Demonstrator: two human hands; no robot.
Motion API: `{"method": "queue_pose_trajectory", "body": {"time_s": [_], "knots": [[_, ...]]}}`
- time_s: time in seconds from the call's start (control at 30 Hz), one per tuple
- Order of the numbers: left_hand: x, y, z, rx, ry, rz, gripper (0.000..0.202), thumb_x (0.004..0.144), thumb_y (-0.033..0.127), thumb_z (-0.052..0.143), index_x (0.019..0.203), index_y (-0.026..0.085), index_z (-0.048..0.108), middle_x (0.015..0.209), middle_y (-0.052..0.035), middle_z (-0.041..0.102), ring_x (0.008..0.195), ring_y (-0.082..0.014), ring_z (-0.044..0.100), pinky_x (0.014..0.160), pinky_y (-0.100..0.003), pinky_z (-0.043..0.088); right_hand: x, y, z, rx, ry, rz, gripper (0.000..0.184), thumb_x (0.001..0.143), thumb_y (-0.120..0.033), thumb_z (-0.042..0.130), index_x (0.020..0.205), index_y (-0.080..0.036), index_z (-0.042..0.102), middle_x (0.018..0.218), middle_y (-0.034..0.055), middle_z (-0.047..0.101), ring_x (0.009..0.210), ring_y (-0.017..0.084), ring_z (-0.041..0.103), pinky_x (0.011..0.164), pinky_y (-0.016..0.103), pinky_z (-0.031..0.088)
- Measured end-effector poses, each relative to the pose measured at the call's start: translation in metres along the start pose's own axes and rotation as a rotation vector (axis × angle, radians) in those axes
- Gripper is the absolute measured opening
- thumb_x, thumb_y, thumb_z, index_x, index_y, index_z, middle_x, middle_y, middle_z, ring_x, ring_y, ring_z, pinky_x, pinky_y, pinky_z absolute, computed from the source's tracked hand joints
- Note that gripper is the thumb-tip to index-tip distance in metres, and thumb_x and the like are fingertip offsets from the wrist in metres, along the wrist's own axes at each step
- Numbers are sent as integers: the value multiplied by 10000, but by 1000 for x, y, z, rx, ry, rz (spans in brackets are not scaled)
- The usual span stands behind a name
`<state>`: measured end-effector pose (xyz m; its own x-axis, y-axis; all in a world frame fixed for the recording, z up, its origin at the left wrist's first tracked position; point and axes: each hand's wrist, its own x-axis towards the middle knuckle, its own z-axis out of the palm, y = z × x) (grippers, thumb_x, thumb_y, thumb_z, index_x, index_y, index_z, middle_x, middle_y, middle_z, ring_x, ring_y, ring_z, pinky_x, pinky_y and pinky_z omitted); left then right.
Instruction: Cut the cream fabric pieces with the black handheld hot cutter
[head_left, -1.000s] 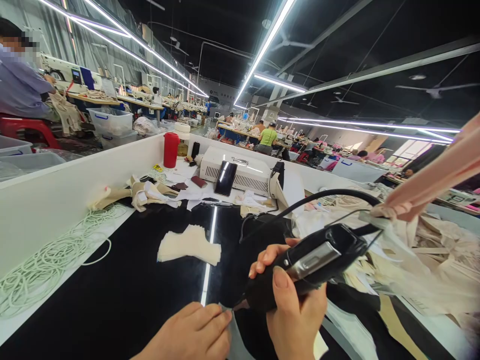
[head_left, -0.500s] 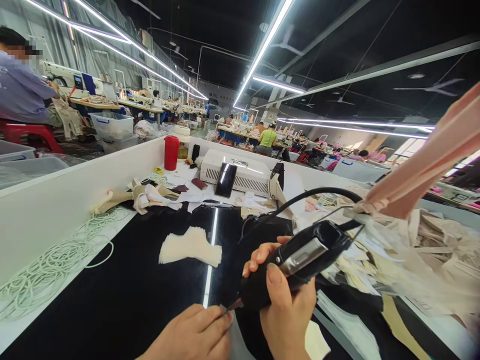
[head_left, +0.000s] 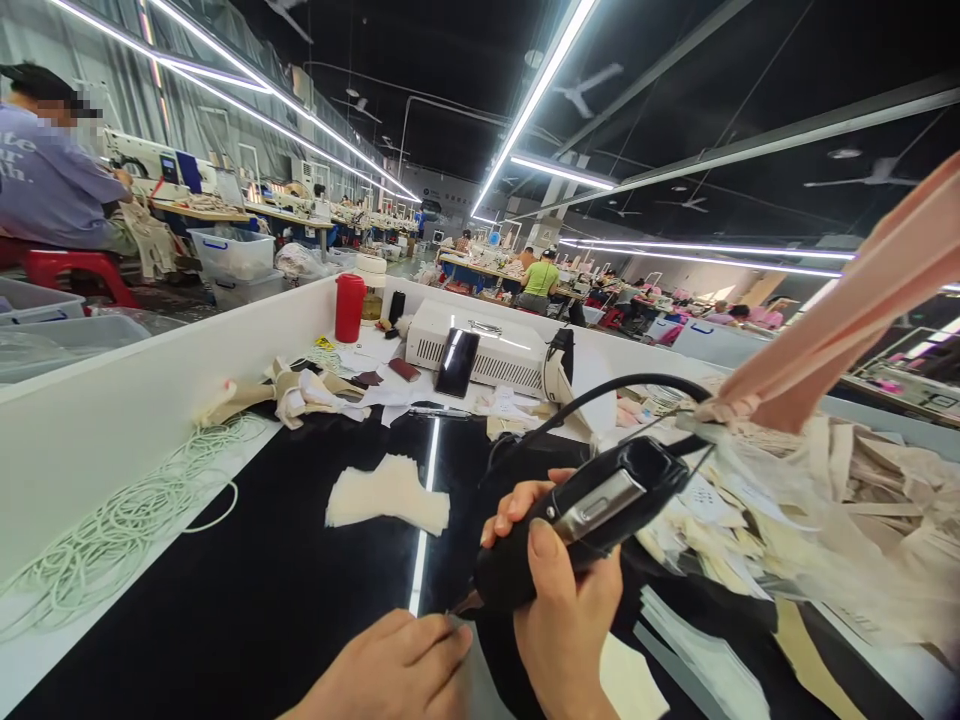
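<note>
My right hand (head_left: 559, 600) is wrapped round a black corded hand tool (head_left: 574, 520) with a silver plate on its side. Its narrow metal tip (head_left: 469, 602) points down to the left, right beside the fingertips of my left hand (head_left: 397, 665). Those fingers are pressed together in a pinch at the tip. A grey, thin piece (head_left: 486, 675) runs down from them; what exactly they grip is hidden. Cream cut pieces (head_left: 388, 495) lie stacked on the black work surface (head_left: 247, 590). Another cream piece (head_left: 630, 680) sits beneath my right wrist.
Pale green cord (head_left: 127, 530) lies coiled at left. At the back stand a white vented box (head_left: 476, 345), a phone (head_left: 457, 362) and a red flask (head_left: 349, 308). Fabric scraps (head_left: 862, 500) heap up at right, near a hanging pink cloth strip (head_left: 840, 320). A person in purple (head_left: 56, 180) sits far left.
The view has shifted slightly, moving the background a little to the right. My right hand and the tool have moved slightly left relative to the table; both grips look the same.
</note>
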<state>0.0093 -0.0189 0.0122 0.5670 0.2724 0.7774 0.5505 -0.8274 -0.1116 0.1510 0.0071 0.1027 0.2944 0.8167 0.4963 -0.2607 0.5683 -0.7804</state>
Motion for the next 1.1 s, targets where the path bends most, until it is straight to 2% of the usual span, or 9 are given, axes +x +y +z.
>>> {"method": "queue_pose_trajectory", "body": {"time_s": [0.2,0.37,0.47,0.57,0.7,0.77,0.9,1.1], "knots": [[0,-2,1,-3,-14,-8,376,1145,215,395,958,178,720,1024,38,811,928,-123,721,704,-271,518,-1,0,1,-20,-8,4,230,949,-352,740,1132,-314,605,828,-50,663,710,127,613,627,286,584],[0,1,-5,-21,-86,-9,440,1161,423,365,994,194,702,1078,21,799,955,-150,722,756,-290,507,2,-16,-9,-47,48,17,277,914,-370,770,1119,-306,595,822,-56,646,647,123,631,621,302,582],[2,2,-11,-41,-157,-9,410,1128,515,426,1037,215,691,1130,12,788,1010,-171,716,801,-302,504,-2,-29,-22,-78,57,8,281,911,-384,764,1120,-299,596,819,-48,640,632,129,635,597,309,586],[2,1,-15,-62,-205,-1,343,1109,500,489,1071,224,689,1152,-2,783,1046,-178,706,822,-302,505,-12,-41,-34,-101,71,30,294,908,-400,768,1132,-305,603,821,-44,635,632,130,629,588,306,580],[1,2,-17,-80,-171,-14,355,1120,484,460,1066,222,693,1135,-17,782,1030,-185,706,825,-299,514,-26,-52,-46,-114,132,84,349,884,-453,788,1147,-323,600,832,-50,616,650,125,606,603,295,557],[2,1,-19,-82,-218,-2,356,1122,486,457,1107,220,693,1177,-28,774,1056,-191,707,848,-296,527,-30,-55,-49,-122,139,83,359,875,-466,792,1139,-320,598,830,-50,609,649,126,599,598,294,548],[7,-2,-27,-81,-302,32,370,1132,482,431,1159,218,689,1230,-40,768,1078,-198,723,863,-303,553,-31,-58,-52,-133,151,79,343,885,-465,780,1136,-321,596,831,-50,608,651,126,599,600,293,540],[11,-3,-33,-66,-314,34,432,1160,460,324,1176,224,685,1230,-29,777,1078,-190,741,859,-314,568,-31,-55,-52,-144,161,65,353,884,-460,787,1146,-322,594,836,-48,617,646,132,606,607,304,543]]}}
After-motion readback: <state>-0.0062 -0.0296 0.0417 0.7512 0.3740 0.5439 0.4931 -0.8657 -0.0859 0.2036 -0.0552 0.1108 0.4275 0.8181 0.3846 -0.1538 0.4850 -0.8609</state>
